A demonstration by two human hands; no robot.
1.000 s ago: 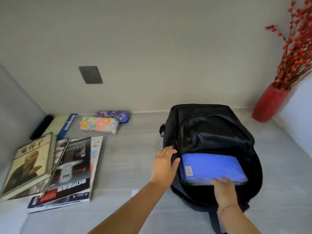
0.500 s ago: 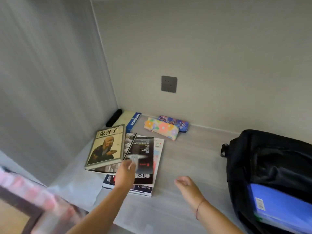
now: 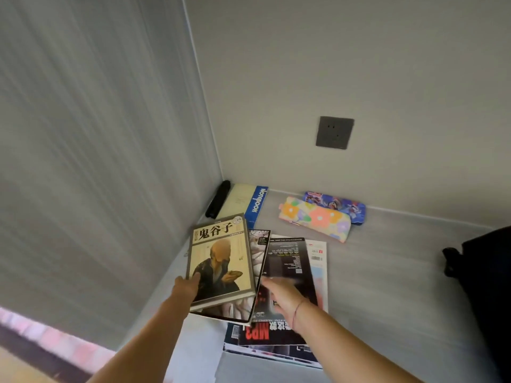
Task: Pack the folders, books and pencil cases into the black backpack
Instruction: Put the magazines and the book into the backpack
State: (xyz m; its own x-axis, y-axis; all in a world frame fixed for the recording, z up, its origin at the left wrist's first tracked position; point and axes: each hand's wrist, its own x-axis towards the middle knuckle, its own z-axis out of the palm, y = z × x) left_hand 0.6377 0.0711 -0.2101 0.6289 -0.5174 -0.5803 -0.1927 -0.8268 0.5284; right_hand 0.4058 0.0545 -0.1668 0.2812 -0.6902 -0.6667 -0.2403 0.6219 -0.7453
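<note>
Books' turn: left hand (image 3: pixel 185 289) pinched the book (image 3: pixel 221 261) at its corner, right hand (image 3: pixel 286 298) hovered open; next, lift it toward the backpack (image 3: pixel 488 286).

Floral pencil case (image 3: pixel 315 218); black backpack (image 3: pixel 488 288)

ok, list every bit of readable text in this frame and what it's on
"鬼谷子": cover title of the tan book.
"Notebook": blue band of the notebook, running sideways.
"MP3": red, upside down, near edge of the black magazine.
Small print on the black magazine and the logo on the blue pencil case: too blurred to read.
</note>
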